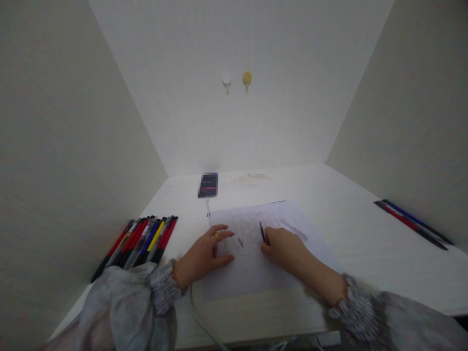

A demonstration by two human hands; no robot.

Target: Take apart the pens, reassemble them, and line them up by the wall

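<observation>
A sheet of white paper point(248, 278) with faint dark marks over its upper part lies on the desk in front of me. My left hand point(208, 251), with a ring on one finger, rests at the sheet's left side, thumb and fingers apart and nothing in them. Between my hands a small dark mark or piece point(240, 242) shows on the paper; which it is, I cannot tell. My right hand point(283, 246) is closed on a slim black pen point(262, 231) over the sheet. The pen's lower part is hidden in the fingers, and contact with the paper is unclear.
Several red, black, blue and yellow pens point(142, 239) lie in a row by the left wall. A few more pens point(413, 222) lie along the right wall. A phone point(208, 185) with a white cable stands at the back, below two wall hooks point(247, 78).
</observation>
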